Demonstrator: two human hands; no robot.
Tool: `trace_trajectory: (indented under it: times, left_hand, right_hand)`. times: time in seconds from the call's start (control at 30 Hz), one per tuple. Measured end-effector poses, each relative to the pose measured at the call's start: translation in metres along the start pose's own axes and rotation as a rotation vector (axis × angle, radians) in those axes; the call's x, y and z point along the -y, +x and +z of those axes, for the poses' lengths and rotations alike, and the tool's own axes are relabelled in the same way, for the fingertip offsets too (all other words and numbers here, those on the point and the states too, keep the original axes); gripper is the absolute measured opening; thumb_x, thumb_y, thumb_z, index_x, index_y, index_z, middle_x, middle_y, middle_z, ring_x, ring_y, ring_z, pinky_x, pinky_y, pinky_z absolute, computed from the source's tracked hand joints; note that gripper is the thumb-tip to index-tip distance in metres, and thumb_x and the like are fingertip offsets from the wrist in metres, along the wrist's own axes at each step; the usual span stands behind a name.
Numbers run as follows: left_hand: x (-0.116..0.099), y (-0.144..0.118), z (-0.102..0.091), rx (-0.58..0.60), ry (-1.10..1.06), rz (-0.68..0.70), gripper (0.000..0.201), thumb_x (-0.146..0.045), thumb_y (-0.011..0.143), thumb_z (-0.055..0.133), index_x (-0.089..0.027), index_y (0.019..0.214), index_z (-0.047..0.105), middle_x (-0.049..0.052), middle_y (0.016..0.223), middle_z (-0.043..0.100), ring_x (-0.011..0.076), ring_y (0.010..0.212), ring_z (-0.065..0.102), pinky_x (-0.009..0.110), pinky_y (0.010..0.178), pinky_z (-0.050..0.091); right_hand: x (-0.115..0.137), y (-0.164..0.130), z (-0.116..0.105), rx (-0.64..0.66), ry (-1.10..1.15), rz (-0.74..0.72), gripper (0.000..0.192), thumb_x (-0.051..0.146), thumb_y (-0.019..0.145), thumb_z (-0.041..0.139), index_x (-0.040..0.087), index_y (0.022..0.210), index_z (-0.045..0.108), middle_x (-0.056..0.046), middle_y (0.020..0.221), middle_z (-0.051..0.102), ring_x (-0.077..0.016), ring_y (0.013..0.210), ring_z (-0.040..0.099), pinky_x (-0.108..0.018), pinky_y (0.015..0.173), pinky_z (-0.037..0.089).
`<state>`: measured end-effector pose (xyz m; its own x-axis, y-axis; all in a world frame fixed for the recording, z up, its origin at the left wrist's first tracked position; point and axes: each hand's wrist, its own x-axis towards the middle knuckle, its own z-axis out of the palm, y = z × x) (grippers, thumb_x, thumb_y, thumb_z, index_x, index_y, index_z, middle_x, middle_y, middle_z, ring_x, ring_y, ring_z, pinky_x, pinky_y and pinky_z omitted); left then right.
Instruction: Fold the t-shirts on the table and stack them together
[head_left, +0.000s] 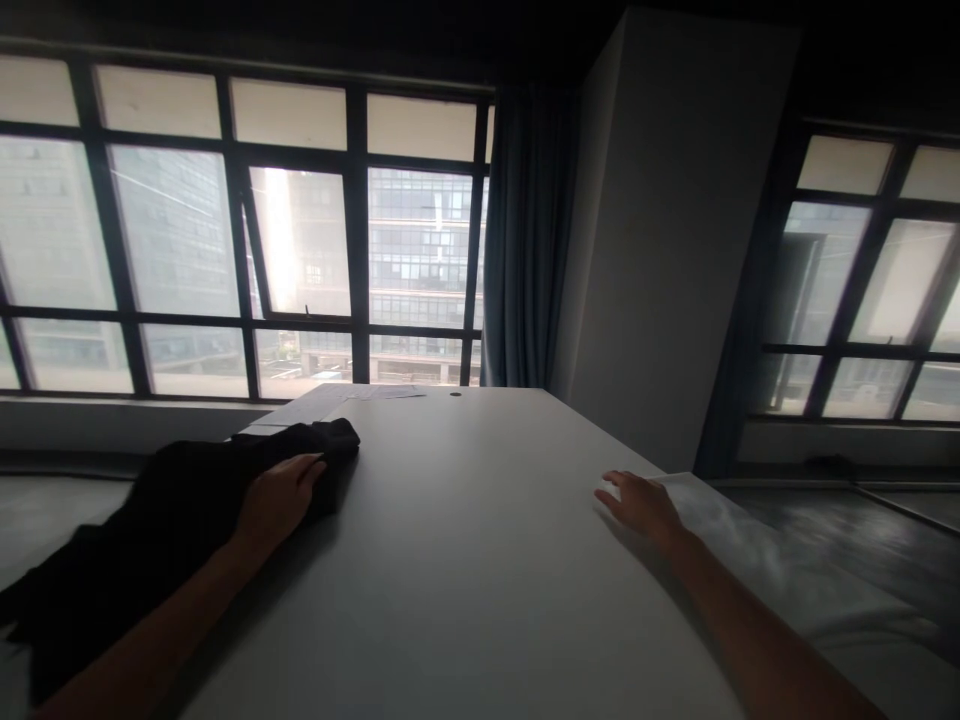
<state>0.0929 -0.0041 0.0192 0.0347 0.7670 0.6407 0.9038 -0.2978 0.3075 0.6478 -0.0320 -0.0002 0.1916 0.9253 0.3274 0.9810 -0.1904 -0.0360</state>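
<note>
The left hand [279, 497] lies flat, fingers spread loose, on top of a black cloth [172, 520], pressing rather than gripping it. The cloth sits at the left edge of the white counter [465, 560], bunched at its far end and trailing off over the near left side. The right hand [641, 505] rests palm down and unclenched at the counter's right edge, holding nothing, its fingertips on the surface just beside a white sheet [739, 540] that hangs off that side. Some papers [375, 393] lie at the far end of the counter, near the windows [300, 240], with a blue curtain [525, 240] to the right.
</note>
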Motion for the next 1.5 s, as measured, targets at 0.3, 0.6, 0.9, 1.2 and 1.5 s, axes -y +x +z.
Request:
trace_trajectory:
  times: [0.3, 0.6, 0.9, 1.2, 1.5]
  left_hand:
    - [-0.097, -0.048, 0.01, 0.764, -0.239, 0.574, 0.066, -0.066, 0.081, 0.057, -0.034, 0.139, 0.053, 0.003, 0.152, 0.043, 0.0307, 0.143, 0.034, 0.056, 0.12, 0.013]
    - [0.012, -0.037, 0.033, 0.733, 0.196, 0.027, 0.101, -0.087, 0.069, 0.044, -0.024, 0.148, 0.04, 0.019, 0.153, 0.035, 0.047, 0.141, 0.028, 0.072, 0.109, 0.014]
    - [-0.089, -0.059, 0.015, 0.88, -0.34, 0.533, 0.076, -0.064, 0.078, 0.063, -0.029, 0.144, 0.047, 0.005, 0.143, 0.055, 0.0345, 0.132, 0.048, 0.05, 0.117, 0.028]
    - [-0.078, -0.044, 0.025, 0.593, -0.226, 0.517, 0.054, -0.054, 0.079, 0.066, -0.03, 0.126, 0.06, 0.006, 0.122, 0.067, 0.0301, 0.113, 0.059, 0.042, 0.099, 0.044]
    - [-0.007, 0.006, -0.009, -0.137, 0.134, 0.267, 0.04, -0.05, 0.088, 0.045, -0.019, 0.103, 0.065, 0.013, 0.115, 0.064, 0.0325, 0.111, 0.055, 0.047, 0.099, 0.038]
  right_hand:
    - [0.076, -0.025, 0.004, 0.191, 0.357, -0.423, 0.068, 0.038, 0.083, 0.056, 0.016, 0.147, 0.043, -0.011, 0.148, 0.047, -0.0256, 0.135, 0.044, -0.04, 0.113, 0.033]
    - [0.111, -0.036, 0.023, 0.227, 0.36, -0.525, 0.062, 0.038, 0.089, 0.049, 0.018, 0.147, 0.044, -0.009, 0.151, 0.044, -0.0259, 0.138, 0.04, -0.043, 0.115, 0.031]
    - [0.127, -0.04, 0.018, 0.172, 0.449, -0.525, 0.07, 0.029, 0.088, 0.049, 0.014, 0.153, 0.03, -0.012, 0.156, 0.033, -0.0244, 0.143, 0.033, -0.043, 0.118, 0.028]
    - [0.123, -0.033, 0.013, 0.104, 0.752, -0.516, 0.041, 0.039, 0.091, 0.039, 0.017, 0.113, 0.065, -0.012, 0.114, 0.069, -0.0265, 0.104, 0.064, -0.039, 0.094, 0.049]
    - [0.08, -0.019, -0.033, -0.364, 0.806, -0.125, 0.048, 0.061, 0.089, 0.036, 0.019, 0.095, 0.059, -0.009, 0.086, 0.067, -0.0238, 0.081, 0.062, -0.034, 0.075, 0.05]
